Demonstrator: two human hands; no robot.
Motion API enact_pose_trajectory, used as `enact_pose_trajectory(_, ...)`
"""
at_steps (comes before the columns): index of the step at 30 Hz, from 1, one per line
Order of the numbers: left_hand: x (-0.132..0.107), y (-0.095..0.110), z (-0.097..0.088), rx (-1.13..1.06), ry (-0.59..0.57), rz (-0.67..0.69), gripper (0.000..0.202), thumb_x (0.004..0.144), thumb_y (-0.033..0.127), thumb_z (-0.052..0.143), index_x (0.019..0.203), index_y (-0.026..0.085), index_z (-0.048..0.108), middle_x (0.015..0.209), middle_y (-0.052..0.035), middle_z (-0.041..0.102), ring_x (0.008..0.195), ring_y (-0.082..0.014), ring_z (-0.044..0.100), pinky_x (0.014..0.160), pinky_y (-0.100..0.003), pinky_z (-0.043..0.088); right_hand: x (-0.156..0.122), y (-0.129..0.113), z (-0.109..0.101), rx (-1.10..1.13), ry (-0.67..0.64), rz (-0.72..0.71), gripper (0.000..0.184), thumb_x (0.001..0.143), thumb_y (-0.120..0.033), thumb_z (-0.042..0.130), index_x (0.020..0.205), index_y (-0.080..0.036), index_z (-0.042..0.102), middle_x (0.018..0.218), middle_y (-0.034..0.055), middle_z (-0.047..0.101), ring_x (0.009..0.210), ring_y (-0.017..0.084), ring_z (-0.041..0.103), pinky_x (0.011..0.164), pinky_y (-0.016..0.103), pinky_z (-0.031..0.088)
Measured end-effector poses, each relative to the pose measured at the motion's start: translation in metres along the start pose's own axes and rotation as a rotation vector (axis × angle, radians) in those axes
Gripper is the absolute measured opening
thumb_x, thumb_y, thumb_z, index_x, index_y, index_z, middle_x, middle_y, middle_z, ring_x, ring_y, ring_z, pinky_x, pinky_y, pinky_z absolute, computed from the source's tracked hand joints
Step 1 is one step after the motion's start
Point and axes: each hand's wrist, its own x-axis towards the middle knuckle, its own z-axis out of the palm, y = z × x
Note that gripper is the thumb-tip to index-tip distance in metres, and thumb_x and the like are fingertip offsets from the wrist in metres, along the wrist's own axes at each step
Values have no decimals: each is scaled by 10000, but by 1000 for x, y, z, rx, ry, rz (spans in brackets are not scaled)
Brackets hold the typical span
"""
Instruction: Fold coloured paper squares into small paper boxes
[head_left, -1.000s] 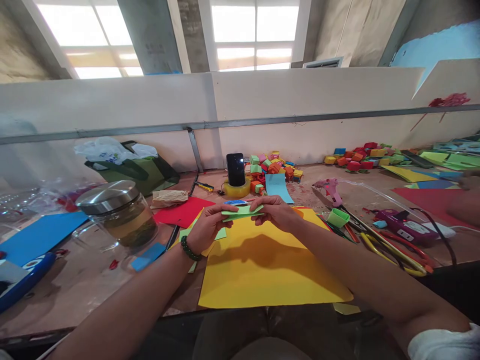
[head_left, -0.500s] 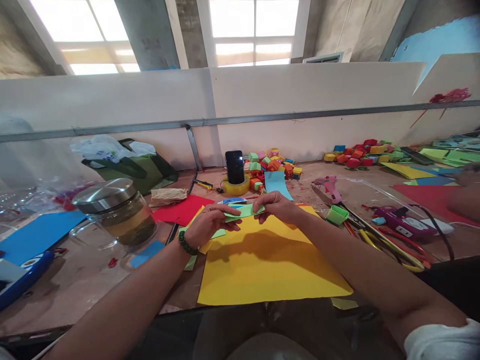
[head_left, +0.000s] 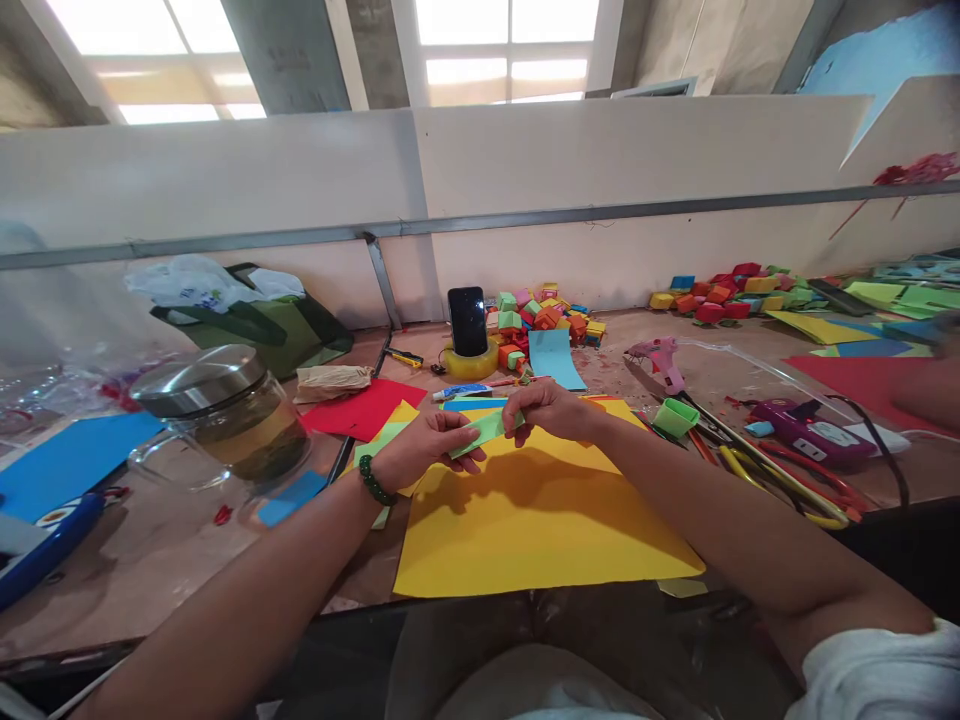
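A small light green paper strip [head_left: 486, 430] is pinched between both my hands above a big yellow sheet [head_left: 536, 520] on the table. My left hand [head_left: 424, 447], with a green bead bracelet at the wrist, grips the strip's left end. My right hand [head_left: 551, 408] holds its right end with closed fingers. The strip tilts slightly, lower on the left.
A glass jar with a metal lid [head_left: 217, 415] stands left. A phone [head_left: 468, 321] leans in a tape roll. Piles of coloured paper cubes [head_left: 544, 322] lie behind. Glue guns [head_left: 660, 360], a green cup [head_left: 675, 417] and cables lie right. Another person's arm [head_left: 930, 385] is at far right.
Both hands have lowered a little toward the yellow sheet with the green strip, which now tilts and looks narrower. The camera has tipped slightly down.
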Motion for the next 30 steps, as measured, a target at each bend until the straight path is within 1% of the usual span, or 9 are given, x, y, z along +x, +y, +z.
enact_pose_trajectory(6, -3, 3, 0, 67, -2, 12, 468, 577, 536, 804, 724, 141, 600, 678, -66, 727, 549, -155, 672, 561, -242, 524, -6, -9, -7, -22, -59, 122, 205, 647, -204, 532, 741, -141, 703, 730, 33, 689, 643, 138, 667, 626, 255, 549)
enact_pose_trajectory(10, -4, 3, 1, 121, -5, 26, 529, 562, 583, 788, 750, 134, 580, 682, -58, 720, 559, -146, 672, 553, -228, 520, -6, -18, -1, -79, 92, 115, 263, 730, -367, 588, 870, -172, 693, 884, 47, 675, 819, 156, 635, 573, 199, 475)
enact_pose_trajectory(13, -3, 1, 4, 164, -14, 20, 533, 571, 596, 773, 745, 137, 566, 683, -53, 712, 562, -141, 670, 554, -222, 517, -3, -14, 8, -205, 92, 127, 322, 695, -467, 646, 761, -153, 677, 694, 11, 600, 655, 116, 549, 510, 197, 410)
enact_pose_trajectory(17, -1, -2, 8, 243, -18, 39, 475, 630, 572, 726, 733, 140, 556, 675, -36, 684, 549, -126, 638, 552, -222, 489, 1, -2, 12, -272, 106, 146, 345, 629, -473, 660, 624, -130, 633, 521, -41, 463, 492, 64, 396, 462, 207, 337)
enact_pose_trajectory(19, 1, -5, 9, 376, 5, 73, 393, 704, 520, 663, 724, 142, 561, 642, -11, 647, 528, -109, 589, 522, -210, 441, 1, 2, 11, -295, 101, 191, 334, 627, -463, 648, 616, -129, 629, 506, -45, 453, 479, 64, 389, 457, 213, 319)
enact_pose_trajectory(21, 2, -7, 9, 604, 58, 127, 301, 764, 437, 599, 704, 143, 578, 610, 8, 601, 527, -101, 525, 503, -207, 376, 1, 4, 9, -342, 70, 247, 308, 647, -438, 631, 608, -133, 621, 492, -51, 437, 469, 63, 373, 456, 216, 294)
enact_pose_trajectory(23, 3, -9, 11, 841, 105, 175, 233, 788, 361, 562, 735, 143, 627, 627, 9, 584, 564, -110, 489, 520, -221, 337, 2, 5, 9, -436, 53, 286, 271, 673, -395, 620, 594, -136, 611, 490, -56, 422, 476, 64, 357, 460, 218, 269)
enact_pose_trajectory(25, 3, -10, 13, 1014, 98, 201, 216, 802, 324, 545, 804, 152, 676, 669, -1, 583, 625, -132, 490, 562, -240, 337, 2, 7, 10, -560, 63, 312, 230, 696, -346, 617, 601, -136, 620, 507, -53, 431, 500, 68, 364, 472, 220, 258)
enact_pose_trajectory(30, 0, -10, 18, 1187, 43, 252, 264, 853, 290, 510, 998, 192, 708, 798, -38, 551, 776, -181, 538, 695, -274, 403, 3, 9, 12, -816, 26, 381, 180, 758, -305, 606, 694, -154, 677, 578, -33, 532, 569, 91, 455, 508, 221, 281)
